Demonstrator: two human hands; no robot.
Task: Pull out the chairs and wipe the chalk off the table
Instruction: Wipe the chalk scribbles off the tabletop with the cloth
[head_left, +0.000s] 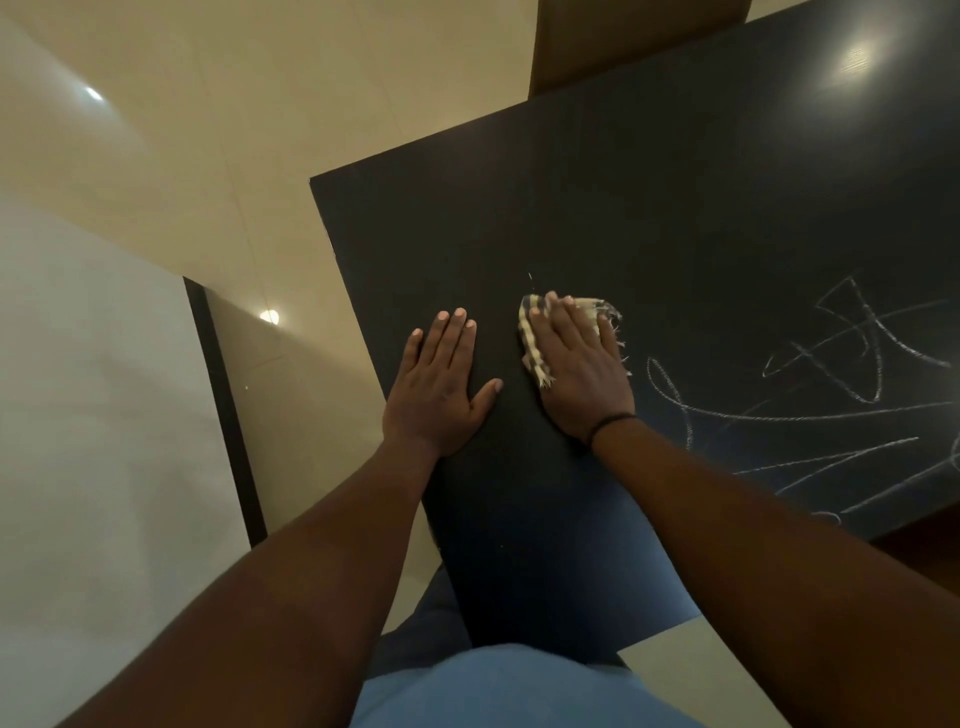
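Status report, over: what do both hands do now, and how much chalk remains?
Left hand flat on table. Right hand presses cloth. Chalk scribbles remain, right of cloth. Nothing in the way.

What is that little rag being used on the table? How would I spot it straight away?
Find the black table, then the two hands lying flat on its near corner. The cloth lies under the right hand, just left of the white chalk scribbles. It is pale with dark stripes and frayed edges; the left hand covers nothing.

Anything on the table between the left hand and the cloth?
No. The head view shows only bare dark table between the left hand and the cloth.
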